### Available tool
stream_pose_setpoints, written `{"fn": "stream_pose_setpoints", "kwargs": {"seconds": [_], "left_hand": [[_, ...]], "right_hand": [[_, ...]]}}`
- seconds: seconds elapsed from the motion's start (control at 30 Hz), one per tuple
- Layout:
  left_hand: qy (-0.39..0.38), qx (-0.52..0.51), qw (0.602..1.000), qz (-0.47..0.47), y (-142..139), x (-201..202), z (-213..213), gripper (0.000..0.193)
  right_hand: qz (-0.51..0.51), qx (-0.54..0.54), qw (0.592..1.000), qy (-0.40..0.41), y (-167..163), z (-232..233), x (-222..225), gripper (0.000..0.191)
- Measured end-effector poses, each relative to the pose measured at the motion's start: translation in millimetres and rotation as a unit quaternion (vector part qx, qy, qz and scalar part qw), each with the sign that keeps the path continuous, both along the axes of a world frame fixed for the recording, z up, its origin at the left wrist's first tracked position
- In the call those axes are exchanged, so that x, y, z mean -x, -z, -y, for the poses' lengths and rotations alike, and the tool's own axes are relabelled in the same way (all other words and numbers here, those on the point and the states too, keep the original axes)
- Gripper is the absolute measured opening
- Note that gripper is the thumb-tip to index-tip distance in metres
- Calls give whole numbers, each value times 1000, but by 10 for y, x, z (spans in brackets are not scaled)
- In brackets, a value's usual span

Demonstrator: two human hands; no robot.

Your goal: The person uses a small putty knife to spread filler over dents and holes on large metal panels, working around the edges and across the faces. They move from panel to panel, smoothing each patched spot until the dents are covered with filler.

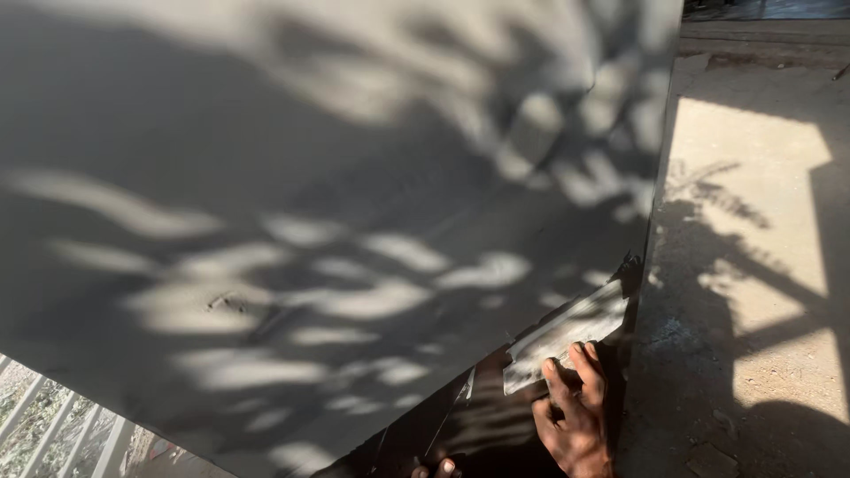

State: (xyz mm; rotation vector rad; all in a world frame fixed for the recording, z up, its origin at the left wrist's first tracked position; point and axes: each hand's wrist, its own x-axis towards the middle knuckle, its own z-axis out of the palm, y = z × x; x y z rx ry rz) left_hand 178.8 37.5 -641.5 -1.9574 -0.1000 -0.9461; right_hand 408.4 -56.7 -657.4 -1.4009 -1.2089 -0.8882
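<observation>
Grip: firmly, the right hand (575,425) has its fingers (567,372) closed over the near end of a flat trowel (567,335), thumb underneath as far as I can see.
Other hand: only fingertips of the left hand (436,467) show at the bottom edge; whether they hold anything I cannot tell.
Trowel: its pale, plaster-smeared blade lies tilted against the lower right part of the wall (266,177), close to the wall's corner (651,239).
Wall: smooth grey coat, dappled with leaf shadows; a small rough blemish (232,304) sits well left of the blade.
Dark patch: below the blade an uncoated dark area (478,425) meets the grey along a slanting line.
Ground: sunlit bare floor (753,265) lies right of the corner.
Risk, corner: I judge the blade's far end could catch the edge and chip the fresh coat.
Risk, angle: a steep tilt would likely gouge lines into the grey.
Risk, light: patchy shadows may hide ridges and the blemish.
Risk, hold: fingers so near the blade could slip on wet mix.
</observation>
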Motion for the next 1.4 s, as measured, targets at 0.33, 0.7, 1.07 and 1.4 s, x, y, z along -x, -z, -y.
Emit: {"fn": "stream_pose_setpoints", "kwargs": {"seconds": [0.33,0.7,1.07,1.4], "left_hand": [[-8,-24,1000,0,1281,1,-447,33],[37,78,993,-77,894,584,-235,34],[56,112,960,251,377,524,279,40],[4,225,856,465,82,556,522,83]], "right_hand": [[10,0,997,76,834,5,-58,65],[-33,48,998,-36,1458,496,-336,61],[-522,121,839,-88,-891,674,59,66],[-542,84,817,-178,-976,910,-255,61]]}}
